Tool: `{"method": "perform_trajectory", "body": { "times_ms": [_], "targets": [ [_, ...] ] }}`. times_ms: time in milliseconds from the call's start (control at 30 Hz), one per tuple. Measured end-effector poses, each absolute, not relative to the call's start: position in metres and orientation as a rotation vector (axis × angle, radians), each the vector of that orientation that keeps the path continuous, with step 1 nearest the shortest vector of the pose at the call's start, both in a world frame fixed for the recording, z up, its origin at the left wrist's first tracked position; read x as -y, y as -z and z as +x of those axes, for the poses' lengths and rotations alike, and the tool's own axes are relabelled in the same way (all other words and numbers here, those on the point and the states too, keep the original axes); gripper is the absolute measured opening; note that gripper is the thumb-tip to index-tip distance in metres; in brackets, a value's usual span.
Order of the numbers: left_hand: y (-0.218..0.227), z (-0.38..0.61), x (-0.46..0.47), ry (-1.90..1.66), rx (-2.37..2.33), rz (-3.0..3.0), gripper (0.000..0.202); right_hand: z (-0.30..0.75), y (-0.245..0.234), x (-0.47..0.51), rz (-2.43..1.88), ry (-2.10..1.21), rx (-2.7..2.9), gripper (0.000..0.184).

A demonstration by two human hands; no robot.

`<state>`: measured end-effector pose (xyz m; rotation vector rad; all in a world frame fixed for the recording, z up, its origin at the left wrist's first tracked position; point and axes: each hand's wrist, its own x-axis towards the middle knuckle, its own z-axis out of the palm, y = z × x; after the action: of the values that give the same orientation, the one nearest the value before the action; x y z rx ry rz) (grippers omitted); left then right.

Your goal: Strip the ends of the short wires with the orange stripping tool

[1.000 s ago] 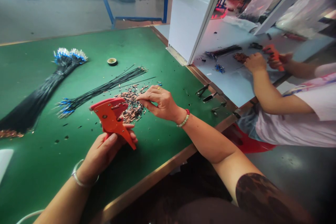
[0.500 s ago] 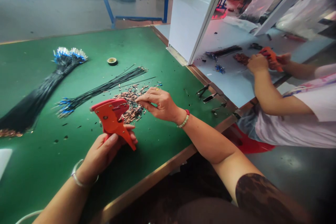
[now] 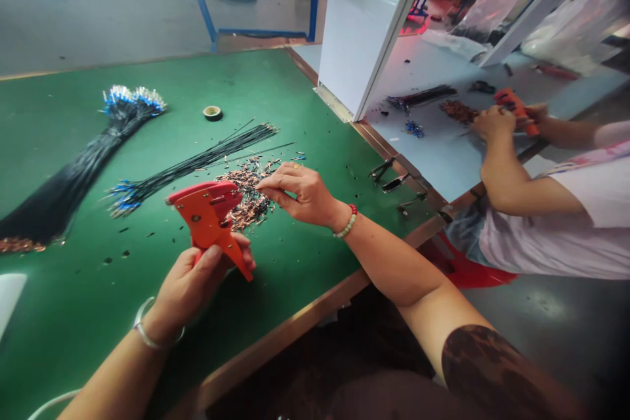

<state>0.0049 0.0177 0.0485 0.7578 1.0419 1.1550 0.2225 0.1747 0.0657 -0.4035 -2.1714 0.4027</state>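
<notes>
My left hand (image 3: 204,275) is wrapped round the handles of a red-orange wire stripper (image 3: 199,213), its head pointing up above the table. Thumb and fingertips of my right hand (image 3: 302,193) pinch a thin dark wire (image 3: 250,189), whose end reaches the stripper's jaws. Whether the jaws grip that end is too small to tell. Behind and below lies a heap of copper-coloured and dark wire scraps (image 3: 249,210). A small bundle of black wires (image 3: 197,161) with blue ends lies just beyond, and one loose wire lies beside it.
A thick bundle of black wires (image 3: 83,164) lies at left on the green table (image 3: 275,315), near a tape roll (image 3: 212,113). A white partition (image 3: 367,33) stands at the far right corner. Beyond it, a co-worker's hands (image 3: 497,121) hold another orange stripper (image 3: 512,104).
My hands keep nearly the same pose, the wire still at the stripper. The co-worker's hands and orange stripper have shifted a little to the right.
</notes>
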Motion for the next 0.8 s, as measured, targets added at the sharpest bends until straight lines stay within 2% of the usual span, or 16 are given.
{"method": "perform_trajectory", "body": {
  "times_ms": [533, 800],
  "targets": [
    [-0.0512, 0.0083, -0.0164, -1.163, -1.009, 0.933, 0.033, 0.2216, -0.0649, -0.1755, -0.29, -0.392, 2.069, 0.022],
    [-0.0499, 0.0082, -0.0159, -1.15, -1.081, 0.976, 0.042, 0.2219, -0.0655, -0.1747, -0.351, -0.411, 2.111, 0.021]
  ]
}}
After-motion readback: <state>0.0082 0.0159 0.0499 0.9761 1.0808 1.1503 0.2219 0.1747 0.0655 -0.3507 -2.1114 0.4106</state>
